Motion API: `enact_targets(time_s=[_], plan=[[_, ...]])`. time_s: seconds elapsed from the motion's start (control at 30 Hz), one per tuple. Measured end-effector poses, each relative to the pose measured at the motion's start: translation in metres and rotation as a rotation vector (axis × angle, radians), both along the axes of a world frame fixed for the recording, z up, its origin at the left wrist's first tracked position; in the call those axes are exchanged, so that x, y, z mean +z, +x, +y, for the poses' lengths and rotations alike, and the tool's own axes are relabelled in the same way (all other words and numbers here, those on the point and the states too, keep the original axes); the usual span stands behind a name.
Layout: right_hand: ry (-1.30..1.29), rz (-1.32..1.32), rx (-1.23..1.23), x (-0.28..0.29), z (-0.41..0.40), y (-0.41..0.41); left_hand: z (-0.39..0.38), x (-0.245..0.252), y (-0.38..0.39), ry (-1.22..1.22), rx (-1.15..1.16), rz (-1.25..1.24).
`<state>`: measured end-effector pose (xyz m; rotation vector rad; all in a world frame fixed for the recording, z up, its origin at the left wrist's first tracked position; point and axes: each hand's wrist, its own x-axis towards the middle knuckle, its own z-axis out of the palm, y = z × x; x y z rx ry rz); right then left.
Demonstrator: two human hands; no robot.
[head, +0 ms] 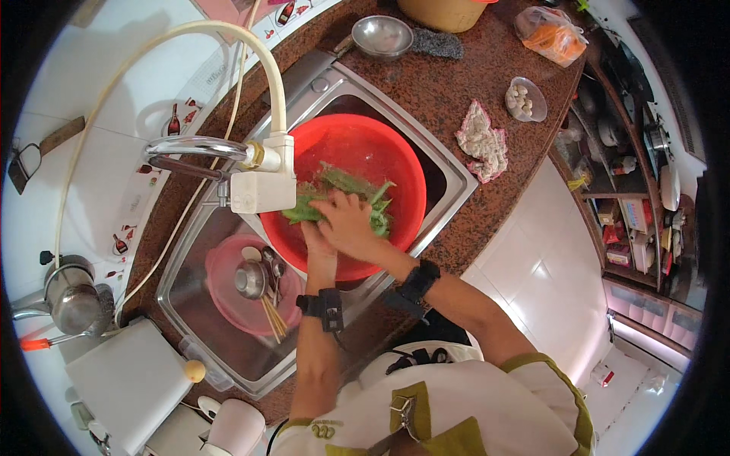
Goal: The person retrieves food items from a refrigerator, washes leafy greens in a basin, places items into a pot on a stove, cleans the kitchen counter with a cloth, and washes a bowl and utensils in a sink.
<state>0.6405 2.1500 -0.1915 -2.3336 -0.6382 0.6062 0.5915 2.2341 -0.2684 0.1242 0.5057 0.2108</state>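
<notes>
A red plastic basin (393, 165) rests over the right-hand bowl of a steel double sink. Inside it lie wet green leafy vegetables (376, 219), bunched under my hands. My left hand (318, 238) grips leaves at the basin's near left side, its fingers partly hidden. Above and to its right, my right hand (349, 222) reaches across with bent fingers on the greens. The two hands touch near the wrists' inner sides. A white faucet heater body (263, 191) overhangs the basin's left rim and hides part of it.
A pink basin (219, 285) with spoons, chopsticks and a small metal bowl (251, 279) sits in the left sink bowl. On the granite counter are a cloth (483, 142), a plastic bowl of garlic cloves (526, 100), a metal ladle (382, 35) and a bagged orange item (552, 37).
</notes>
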Motion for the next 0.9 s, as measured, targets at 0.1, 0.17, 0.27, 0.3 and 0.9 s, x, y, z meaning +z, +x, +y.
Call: enact_targets(time_s=[0.1, 0.17, 0.27, 0.3, 0.9], plan=[[-0.145, -0.125, 0.118, 0.005, 0.003, -0.015, -0.013, 0.007, -0.017, -0.089, -0.114, 0.027], [0.030, -0.344, -0.088, -0.032, 0.013, -0.018, -0.015, 0.011, -0.011, -0.177, -0.180, 0.017], [0.040, -0.116, -0.243, -0.076, 0.018, 0.023, -0.024, 0.026, 0.009, -0.101, -0.160, 0.048], [0.039, -0.115, -0.245, -0.083, 0.014, 0.038, -0.029, 0.032, 0.010, -0.032, -0.143, 0.075], [0.176, 0.247, -0.143, -0.035, -0.028, 0.065, -0.033, 0.006, 0.059, 0.385, -0.130, 0.297]])
